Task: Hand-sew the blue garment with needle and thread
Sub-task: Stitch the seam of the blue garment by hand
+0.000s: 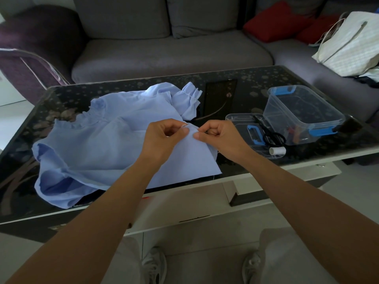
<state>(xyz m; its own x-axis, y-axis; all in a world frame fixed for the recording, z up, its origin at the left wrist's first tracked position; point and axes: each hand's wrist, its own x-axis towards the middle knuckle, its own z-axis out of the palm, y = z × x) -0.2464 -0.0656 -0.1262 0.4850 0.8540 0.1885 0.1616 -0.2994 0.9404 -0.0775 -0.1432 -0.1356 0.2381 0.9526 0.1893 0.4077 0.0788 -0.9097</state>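
On the table (225,93), the blue garment (98,144) spreads toward 9 o'clock from the 2 hands, and the left hand (164,136) and right hand (220,136) both pinch its raised fold, the right at 3 o'clock, the needle too small to see.

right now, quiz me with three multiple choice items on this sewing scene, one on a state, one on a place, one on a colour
1. The left hand and right hand: A pinch the blue garment; B lie flat and open; C are curled on nothing.
2. The scissors lie: A inside the clear box; B on the clear lid; C on the garment.
3. The box's clips are: A red; B blue; C black.
Answers: 1 A, fingers of both close on its edge. 2 B, they rest across the lid beside the box. 3 B, the visible clips are blue.
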